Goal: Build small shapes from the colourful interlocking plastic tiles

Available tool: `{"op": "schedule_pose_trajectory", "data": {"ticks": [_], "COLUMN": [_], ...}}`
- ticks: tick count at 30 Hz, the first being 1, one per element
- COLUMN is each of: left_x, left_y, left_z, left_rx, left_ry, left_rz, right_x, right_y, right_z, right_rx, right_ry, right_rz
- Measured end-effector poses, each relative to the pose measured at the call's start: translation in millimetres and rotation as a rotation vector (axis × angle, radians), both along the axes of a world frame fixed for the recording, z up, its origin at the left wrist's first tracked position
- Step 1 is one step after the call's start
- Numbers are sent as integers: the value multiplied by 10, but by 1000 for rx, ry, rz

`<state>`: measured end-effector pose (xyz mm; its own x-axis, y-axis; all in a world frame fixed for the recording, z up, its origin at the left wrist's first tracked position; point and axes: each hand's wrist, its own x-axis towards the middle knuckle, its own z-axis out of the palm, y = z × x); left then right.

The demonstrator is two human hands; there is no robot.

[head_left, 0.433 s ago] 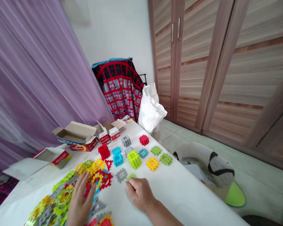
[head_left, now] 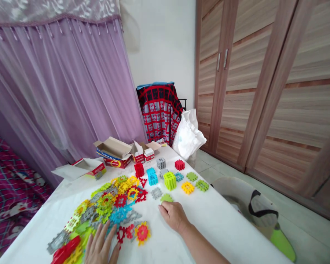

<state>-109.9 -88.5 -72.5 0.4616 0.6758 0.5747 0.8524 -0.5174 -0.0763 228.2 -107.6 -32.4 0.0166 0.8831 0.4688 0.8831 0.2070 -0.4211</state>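
Observation:
My left hand (head_left: 102, 245) is open, its fingers spread over the near edge of a heap of plastic gear-shaped building pieces (head_left: 106, 201) in yellow, green, red, grey and blue. A long red piece (head_left: 66, 250) lies left of it. My right hand (head_left: 175, 217) rests on the table in a closed fist; whatever is inside, if anything, is hidden. Just beyond its knuckles lies a flat green piece (head_left: 167, 197), with a grey piece (head_left: 156, 193) beside it. Farther back stand a lime-green stack (head_left: 169, 180), a blue stack (head_left: 152, 176), a red stack (head_left: 139, 170) and a grey stack (head_left: 161, 163).
Opened cardboard boxes (head_left: 117, 162) line the table's far left side. A yellow piece (head_left: 187, 187) and green pieces (head_left: 202, 185) lie near the right edge of the white table (head_left: 209, 227). Beyond it are a white bag (head_left: 188, 135) and a fabric basket (head_left: 247, 205) on the floor.
The view has swung left and up. My left hand has drawn back from the middle of the heap to its near edge. My right fist stays beside the flat green piece.

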Motion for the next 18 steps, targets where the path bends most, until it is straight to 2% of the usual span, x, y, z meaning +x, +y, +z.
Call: {"op": "schedule_pose_trajectory", "data": {"ticks": [4, 8, 13, 18], "left_x": [129, 212, 294, 326], "left_y": [-39, -81, -169, -237], "left_z": [11, 73, 216, 284], "left_rx": [5, -69, -186, -242], "left_ry": [-30, -68, -130, -198], "left_rz": [32, 40, 34, 31], "right_x": [-74, -157, -284, -464], "right_y": [-56, -163, -338, -491], "right_z": [56, 49, 10, 73], "right_rx": [-108, -116, -110, -158], "right_ry": [-86, 26, 134, 29], "right_rz": [-60, -87, 20, 157]}}
